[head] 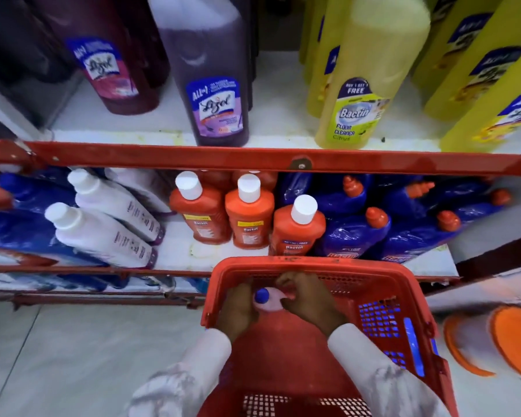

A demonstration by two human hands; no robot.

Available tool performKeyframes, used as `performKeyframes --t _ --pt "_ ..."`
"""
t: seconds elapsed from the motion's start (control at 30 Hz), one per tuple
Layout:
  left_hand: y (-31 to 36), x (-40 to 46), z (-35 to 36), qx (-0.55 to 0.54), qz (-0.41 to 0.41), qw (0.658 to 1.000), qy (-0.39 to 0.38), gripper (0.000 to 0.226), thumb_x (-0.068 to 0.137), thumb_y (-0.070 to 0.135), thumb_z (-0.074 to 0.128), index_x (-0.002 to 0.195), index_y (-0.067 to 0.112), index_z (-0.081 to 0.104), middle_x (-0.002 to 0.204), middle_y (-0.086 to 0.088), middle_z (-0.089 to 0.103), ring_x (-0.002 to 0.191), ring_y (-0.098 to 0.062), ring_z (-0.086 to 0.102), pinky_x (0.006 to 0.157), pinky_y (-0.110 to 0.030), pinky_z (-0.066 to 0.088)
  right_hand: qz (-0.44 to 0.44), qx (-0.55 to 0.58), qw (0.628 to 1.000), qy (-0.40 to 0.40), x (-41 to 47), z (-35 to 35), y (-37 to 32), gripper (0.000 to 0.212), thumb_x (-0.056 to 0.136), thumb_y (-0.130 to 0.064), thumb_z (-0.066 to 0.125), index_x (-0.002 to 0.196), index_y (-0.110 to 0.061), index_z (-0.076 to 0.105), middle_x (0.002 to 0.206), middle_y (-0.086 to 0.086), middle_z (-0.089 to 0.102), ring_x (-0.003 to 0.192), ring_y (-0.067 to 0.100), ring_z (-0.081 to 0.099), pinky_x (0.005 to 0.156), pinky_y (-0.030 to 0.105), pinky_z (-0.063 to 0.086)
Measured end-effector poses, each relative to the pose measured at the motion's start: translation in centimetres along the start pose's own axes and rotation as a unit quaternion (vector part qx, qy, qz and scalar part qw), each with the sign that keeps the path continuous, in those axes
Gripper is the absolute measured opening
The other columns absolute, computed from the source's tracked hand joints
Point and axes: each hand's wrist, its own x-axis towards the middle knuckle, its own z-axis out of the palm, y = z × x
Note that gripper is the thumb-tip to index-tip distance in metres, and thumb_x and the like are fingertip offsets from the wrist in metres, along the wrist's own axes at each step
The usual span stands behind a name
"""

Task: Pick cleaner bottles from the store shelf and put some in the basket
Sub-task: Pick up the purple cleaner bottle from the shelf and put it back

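While both hands work inside the basket, the scene reads as follows.

Basket: red basket [403, 284], near and centre, its far rim just beside the lower shelf [178, 251].
Bottle in hand: pale bottle [272, 302] with a blue cap [261, 295], cap upward, inside the far end of the basket; its lower body is hidden by the hands.
Left hand: left hand [238, 308] curled around the bottle's left side, fingers closed on it.
Right hand: right hand [307, 299] wrapped over the bottle's right shoulder, fingers bent against it.
Step, as judged: setting the bottle down in the basket, not yet let go.
Handling, as judged: a full plastic bottle is fairly heavy and stiff with a smooth, slippery wall; hold it around the body below the shoulder, not by the cap.
Stock left: three orange bottles [248, 218] with white caps on the lower shelf, far of the basket; white bottles [103, 233] to their left; blue bottles [352, 236] to their right.
Upper shelf: purple bottle [214, 85] and yellow bottle [364, 76], upright.
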Motion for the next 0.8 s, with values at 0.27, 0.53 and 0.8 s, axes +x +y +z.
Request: performKeyframes --t 0.27,0.53,0.8 --pt "8.4 -4.0 -15.9 0.116 0.278 0.932 0.199 0.032 0.079 0.015 0.066 0.11 0.027 0.062 0.112 0.004 0.067 0.103 -0.014 0.06 0.093 -0.027 0.047 -0.116 0.116 0.966 0.2 -2.6 -10.9 -14.6 0.021 0.074 -0.011 0.067 0.085 -0.025 0.077 0.078 -0.009 0.079 0.064 0.009 0.072 0.068 0.03 0.062" --pt "9.1 -1.4 -24.0 0.151 0.316 0.856 0.38 0.041 0.081 0.021 0.067 0.121 0.018 0.056 0.129 -0.006 0.057 0.122 -0.025 0.047 0.104 -0.042 0.041 -0.194 0.195 0.83 0.486 0.3 -13.6 -26.6 0.037 0.072 -0.021 0.073 0.106 -0.023 0.062 0.102 -0.004 0.071 0.088 0.018 0.068 0.078 0.04 0.058" --pt "6.0 1.8 -23.8 0.17 0.302 0.883 0.316 0.053 0.078 0.025 0.061 0.129 0.021 0.048 0.128 -0.002 0.056 0.126 -0.022 0.044 0.118 -0.048 0.016 -0.069 0.213 0.837 0.5 7.1 -12.9 -32.2 0.101 0.054 -0.046 0.09 0.133 -0.008 0.041 0.129 0.012 0.057 0.121 0.034 0.055 0.096 0.049 0.051"
